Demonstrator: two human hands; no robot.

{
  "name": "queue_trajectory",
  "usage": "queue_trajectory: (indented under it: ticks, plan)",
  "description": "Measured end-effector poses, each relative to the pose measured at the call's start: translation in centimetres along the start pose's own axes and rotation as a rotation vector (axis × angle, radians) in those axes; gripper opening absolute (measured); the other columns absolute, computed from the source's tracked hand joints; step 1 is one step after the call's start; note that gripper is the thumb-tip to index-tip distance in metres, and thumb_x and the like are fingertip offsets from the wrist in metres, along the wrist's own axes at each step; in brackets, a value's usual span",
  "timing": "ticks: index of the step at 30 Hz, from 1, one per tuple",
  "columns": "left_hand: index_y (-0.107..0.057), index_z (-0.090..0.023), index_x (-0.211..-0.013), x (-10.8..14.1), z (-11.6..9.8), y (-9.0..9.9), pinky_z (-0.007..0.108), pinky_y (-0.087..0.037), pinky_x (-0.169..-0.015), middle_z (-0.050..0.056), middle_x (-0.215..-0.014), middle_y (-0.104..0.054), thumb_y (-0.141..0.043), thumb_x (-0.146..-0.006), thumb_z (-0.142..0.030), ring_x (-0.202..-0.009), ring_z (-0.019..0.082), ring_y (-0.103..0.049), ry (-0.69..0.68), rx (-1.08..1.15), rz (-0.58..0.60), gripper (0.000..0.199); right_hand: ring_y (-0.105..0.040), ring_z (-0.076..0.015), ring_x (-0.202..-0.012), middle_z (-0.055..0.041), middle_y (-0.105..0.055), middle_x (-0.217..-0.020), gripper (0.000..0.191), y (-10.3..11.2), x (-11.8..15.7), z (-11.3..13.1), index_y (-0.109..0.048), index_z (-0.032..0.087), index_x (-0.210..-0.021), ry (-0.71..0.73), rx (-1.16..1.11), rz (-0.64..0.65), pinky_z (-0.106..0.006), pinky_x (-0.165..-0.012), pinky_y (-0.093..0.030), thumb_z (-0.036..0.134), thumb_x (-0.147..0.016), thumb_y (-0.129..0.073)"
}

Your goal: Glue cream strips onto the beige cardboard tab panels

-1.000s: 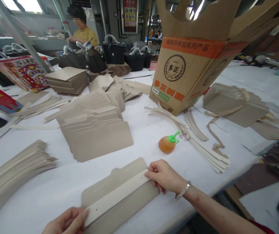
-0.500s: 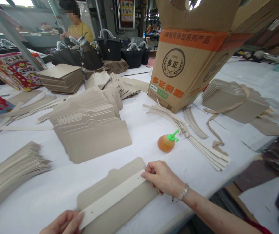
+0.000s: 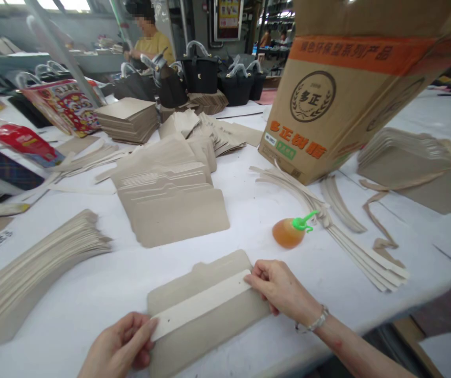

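A pale strip [image 3: 203, 303] with a small hole near each end lies across a flat taupe panel [image 3: 209, 336] on the table. My left hand [image 3: 125, 344] pinches the strip's left end between thumb and fingers. At the other end, my right hand [image 3: 282, 286], with a bracelet on its wrist, grips the strip's right tip over the panel's right side. Beyond the panel sits a round squeeze bottle [image 3: 289, 233] of orange liquid with a green nozzle. Fanned taupe panels [image 3: 181, 218] lie behind, and a thick stack of strips [image 3: 40, 273] is at the left.
A tall cardboard box [image 3: 327, 105] stands at the back right. More strips [image 3: 361, 252] and banded panels [image 3: 402, 163] lie on the right. Black handbags [image 3: 199, 73] line the back, with a person in a yellow top [image 3: 154, 44] behind. A red pouch [image 3: 24, 139] is at the left.
The camera view has turned left, so things sit farther right in the picture. Both hands still hold the strip's ends on the panel, in nearly the same pose.
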State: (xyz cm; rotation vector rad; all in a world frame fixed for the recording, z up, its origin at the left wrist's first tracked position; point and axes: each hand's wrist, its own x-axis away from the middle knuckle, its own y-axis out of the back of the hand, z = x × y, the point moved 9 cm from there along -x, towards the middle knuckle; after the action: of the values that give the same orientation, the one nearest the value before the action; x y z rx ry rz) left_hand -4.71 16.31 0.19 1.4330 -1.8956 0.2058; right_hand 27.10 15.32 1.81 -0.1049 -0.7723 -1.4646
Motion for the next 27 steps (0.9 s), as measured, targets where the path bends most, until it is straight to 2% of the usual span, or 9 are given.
queue_trajectory:
  ticks: [2,4,12,20,24,27]
  plan:
    - [-0.051,-0.019,-0.062,0.3,-0.9,-0.4,0.024,-0.041,-0.049,-0.002,-0.052,-0.057,-0.059,-0.063,-0.072,-0.048,0.012,-0.054,-0.031,-0.009,0.035,0.053,-0.046,-0.0084,-0.030,0.0060,-0.048,-0.048,0.028,-0.3,0.0,-0.2,-0.043,0.021,-0.063,0.017,0.015,0.014,-0.016,-0.028,-0.027,0.038,-0.084,-0.052]
    - [-0.051,-0.019,-0.064,0.3,-1.4,-0.3,0.024,-0.041,-0.047,-0.002,-0.052,-0.057,-0.059,-0.065,-0.067,-0.046,0.012,-0.053,-0.040,0.012,0.014,0.048,-0.046,-0.0086,-0.029,0.0064,-0.046,-0.047,0.033,-0.5,-0.2,-0.6,-0.040,0.022,-0.062,0.032,0.044,0.027,-0.017,-0.029,-0.027,0.044,-0.085,-0.049]
    - [-0.052,-0.018,-0.070,0.4,-1.0,0.1,0.023,-0.041,-0.044,-0.003,-0.053,-0.058,-0.059,-0.069,-0.050,-0.042,0.011,-0.052,-0.034,0.073,-0.039,0.033,-0.045,-0.0113,-0.030,0.0056,-0.044,-0.041,0.043,-0.9,-0.9,-1.7,-0.038,0.023,-0.059,0.022,0.121,0.045,-0.021,-0.034,-0.030,0.059,-0.083,-0.044]
    - [-0.052,-0.019,-0.068,0.6,-1.6,0.1,0.024,-0.041,-0.045,-0.003,-0.053,-0.057,-0.056,-0.072,-0.048,-0.044,0.012,-0.053,-0.075,0.008,-0.060,0.029,-0.044,-0.0114,-0.030,0.0059,-0.044,-0.035,0.043,-0.8,-0.7,-1.6,-0.038,0.023,-0.061,0.027,0.132,0.038,-0.021,-0.036,-0.030,0.059,-0.084,-0.044]
    - [-0.051,-0.020,-0.068,0.6,-1.8,0.3,0.024,-0.042,-0.047,-0.003,-0.054,-0.058,-0.054,-0.075,-0.047,-0.046,0.013,-0.055,-0.092,-0.061,-0.092,0.028,-0.045,-0.0112,-0.030,0.0062,-0.043,-0.036,0.041,-0.8,-0.9,-1.5,-0.039,0.023,-0.061,0.047,0.156,0.031,-0.020,-0.036,-0.029,0.056,-0.085,-0.044]
    - [-0.051,-0.022,-0.067,0.8,-1.9,0.3,0.024,-0.041,-0.048,-0.003,-0.054,-0.057,-0.051,-0.078,-0.049,-0.048,0.014,-0.055,-0.123,-0.135,-0.091,0.029,-0.044,-0.0111,-0.031,0.0063,-0.044,-0.042,0.038,-0.7,-0.6,-0.6,-0.039,0.023,-0.061,0.076,0.173,-0.003,-0.020,-0.034,-0.027,0.051,-0.087,-0.042]
